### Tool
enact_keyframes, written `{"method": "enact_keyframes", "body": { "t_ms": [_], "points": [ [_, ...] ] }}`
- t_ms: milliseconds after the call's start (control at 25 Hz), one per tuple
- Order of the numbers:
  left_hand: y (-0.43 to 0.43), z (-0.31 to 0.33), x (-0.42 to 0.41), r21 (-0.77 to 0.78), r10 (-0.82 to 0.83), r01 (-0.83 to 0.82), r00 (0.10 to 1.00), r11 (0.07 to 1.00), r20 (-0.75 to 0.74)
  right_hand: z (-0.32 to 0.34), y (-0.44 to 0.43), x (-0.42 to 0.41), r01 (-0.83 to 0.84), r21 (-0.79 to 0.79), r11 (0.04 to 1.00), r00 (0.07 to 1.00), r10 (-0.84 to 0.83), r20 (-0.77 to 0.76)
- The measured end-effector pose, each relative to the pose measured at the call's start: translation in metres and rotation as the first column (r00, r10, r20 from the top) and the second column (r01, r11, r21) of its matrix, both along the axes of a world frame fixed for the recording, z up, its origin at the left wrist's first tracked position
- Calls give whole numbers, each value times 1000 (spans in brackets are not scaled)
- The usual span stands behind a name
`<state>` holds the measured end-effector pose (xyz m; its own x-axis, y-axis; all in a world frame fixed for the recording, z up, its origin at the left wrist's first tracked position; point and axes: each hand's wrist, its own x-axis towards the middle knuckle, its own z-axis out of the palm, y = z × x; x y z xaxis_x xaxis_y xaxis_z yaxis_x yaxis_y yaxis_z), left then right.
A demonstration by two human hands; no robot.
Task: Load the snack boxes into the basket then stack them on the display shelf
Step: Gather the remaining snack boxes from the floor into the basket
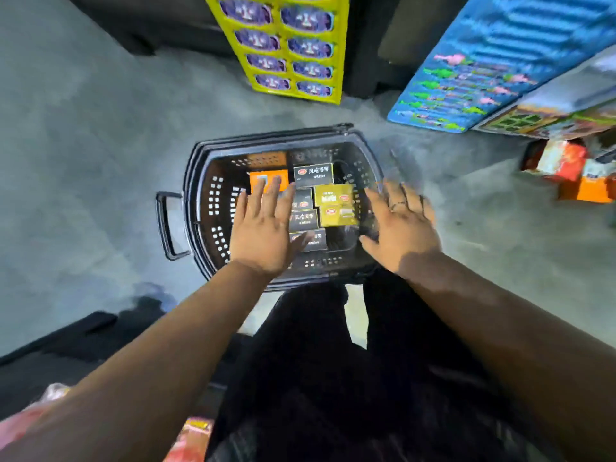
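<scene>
A dark plastic basket point(206, 208) stands on the grey floor in front of me. Inside it lie several snack boxes: black ones point(313, 174), two gold ones point(334, 195) and an orange one point(268, 177). My left hand point(263, 228) hovers over the basket's left half with fingers straight, covering part of the boxes. My right hand point(401, 225) is spread above the basket's right rim, blurred, holding nothing.
A yellow display stack with purple packs point(286, 48) rises behind the basket. A blue patterned display point(483, 61) and shelf stand at the right, with red and orange boxes point(566, 171) on the floor below. Red packages point(190, 438) lie at the bottom left.
</scene>
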<state>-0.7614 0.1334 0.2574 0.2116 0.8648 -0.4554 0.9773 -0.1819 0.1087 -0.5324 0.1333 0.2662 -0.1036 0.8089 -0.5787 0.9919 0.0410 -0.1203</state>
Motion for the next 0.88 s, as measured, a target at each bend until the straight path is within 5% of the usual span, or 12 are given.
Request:
{"method": "enact_keyframes", "body": {
  "t_ms": [200,400,880],
  "points": [
    [6,117,59,235,-163,132,980,963,116,121,-24,58,209,121,970,976,-215,38],
    [3,199,176,314,-369,308,915,898,160,200,-67,163,455,231,860,885,-465,-14],
    [-52,267,547,348,-685,615,717,708,127,263,-216,483,753,226,617,640,-767,-38]
  ]
}}
